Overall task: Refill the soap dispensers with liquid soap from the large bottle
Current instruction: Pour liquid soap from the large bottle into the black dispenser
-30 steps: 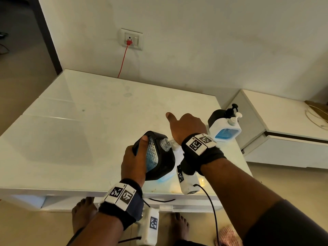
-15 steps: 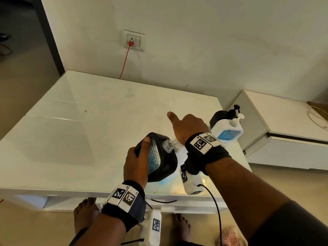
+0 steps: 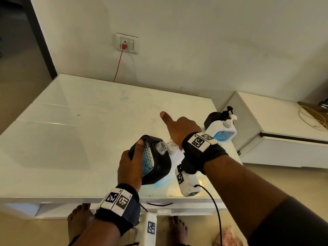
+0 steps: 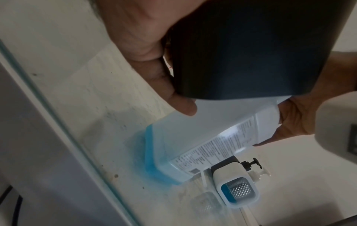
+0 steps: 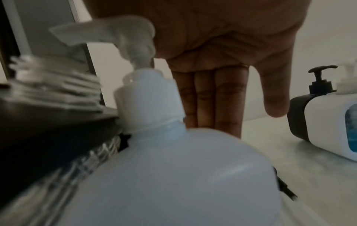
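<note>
The table point(image 3: 74, 125) has a glossy, smooth white top that mirrors the wall. The black dispenser point(image 3: 156, 167) looks like matt plastic, with a clear, bumpy-textured window and a clear, ribbed plastic neck. The large bottle point(image 4: 203, 137) is milky, translucent plastic with a printed paper-like label. At the table's right edge, the white dispenser point(image 3: 221, 130) is smooth plastic. The wrist bands point(image 3: 124, 208) look like soft dark cloth.

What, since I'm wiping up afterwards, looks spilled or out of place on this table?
The black dispenser, gripped by the left hand, is tilted with its neck open and no pump. A blue tint lies on the table around the base of the large bottle: spilled soap or light through it, I cannot tell.
</note>
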Tool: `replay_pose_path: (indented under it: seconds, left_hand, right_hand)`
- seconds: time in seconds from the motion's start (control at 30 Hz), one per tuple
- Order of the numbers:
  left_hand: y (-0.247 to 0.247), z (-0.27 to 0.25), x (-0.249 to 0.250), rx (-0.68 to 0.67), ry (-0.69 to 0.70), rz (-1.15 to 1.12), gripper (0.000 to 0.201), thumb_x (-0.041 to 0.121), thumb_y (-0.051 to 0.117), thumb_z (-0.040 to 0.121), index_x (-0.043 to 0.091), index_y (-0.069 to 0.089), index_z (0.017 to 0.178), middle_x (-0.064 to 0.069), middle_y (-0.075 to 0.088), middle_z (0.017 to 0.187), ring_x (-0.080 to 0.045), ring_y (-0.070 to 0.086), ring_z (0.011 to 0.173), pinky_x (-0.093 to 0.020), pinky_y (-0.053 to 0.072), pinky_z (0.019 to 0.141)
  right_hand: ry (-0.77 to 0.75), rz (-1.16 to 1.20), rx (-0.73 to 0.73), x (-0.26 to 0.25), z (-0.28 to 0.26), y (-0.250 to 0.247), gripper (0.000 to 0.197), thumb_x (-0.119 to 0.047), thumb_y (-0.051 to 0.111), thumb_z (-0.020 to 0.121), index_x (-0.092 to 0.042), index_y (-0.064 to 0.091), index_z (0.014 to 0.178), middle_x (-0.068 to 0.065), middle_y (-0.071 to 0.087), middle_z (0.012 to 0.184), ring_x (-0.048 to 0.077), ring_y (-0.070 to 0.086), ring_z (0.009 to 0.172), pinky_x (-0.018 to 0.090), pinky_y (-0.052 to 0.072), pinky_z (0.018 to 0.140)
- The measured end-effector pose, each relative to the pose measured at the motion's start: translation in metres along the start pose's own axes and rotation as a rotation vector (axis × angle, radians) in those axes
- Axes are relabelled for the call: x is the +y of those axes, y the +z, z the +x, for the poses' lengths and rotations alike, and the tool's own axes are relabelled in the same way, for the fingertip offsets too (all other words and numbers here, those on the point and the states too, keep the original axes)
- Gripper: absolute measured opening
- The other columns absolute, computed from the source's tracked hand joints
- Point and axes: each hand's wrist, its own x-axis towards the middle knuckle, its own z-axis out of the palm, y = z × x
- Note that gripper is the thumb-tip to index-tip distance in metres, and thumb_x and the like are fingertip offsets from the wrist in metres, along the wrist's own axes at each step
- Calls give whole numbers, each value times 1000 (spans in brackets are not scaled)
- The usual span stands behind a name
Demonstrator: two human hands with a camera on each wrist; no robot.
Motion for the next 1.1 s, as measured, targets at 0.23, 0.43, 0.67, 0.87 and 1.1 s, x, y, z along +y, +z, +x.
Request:
replay_pose_path:
  seconds: [0.23,0.43,0.67,0.87,1.1]
  left_hand:
    - [-1,1,-3,-10,-6,24,107,99,43,55,18,64,122,-4,70,111,-26,67,102,-47,56,94]
    - [-1,3,-3,16,-28,15,83,84,52,84,14,60,127,-7,67,114,-27,64,103,-41,53,90]
    - [1,1,-1,1,-20,-17,106,96,46,55,17,63,124,-7,70,114,-29,67,104,-49,57,96]
    - [-2,1,-3,-1,-10,14,109,100,43,54,19,65,123,-5,71,113,-28,67,104,-51,55,99]
    - [-1,2,-3,7,-13,6,95,91,48,65,18,62,124,-4,69,113,-25,66,101,-46,56,95]
  right_hand:
    - [4,-47,117,0,2,11,68,-79,27,89,-18,51,71,2,57,75,21,54,71,35,37,69]
    - [-2,-52,95,0,-1,10,68,-79,28,89,-17,50,69,2,56,72,21,53,69,35,40,70]
    - [-1,-3,10,0,-1,0,82,-83,21,86,-14,58,65,7,64,65,26,64,70,34,46,69]
    - [26,-22,102,1,0,10,63,-75,32,90,-18,49,72,2,58,80,24,54,77,34,38,72]
    - [13,-56,116,2,-1,12,59,-73,34,92,-19,49,70,3,58,80,25,55,79,34,40,73]
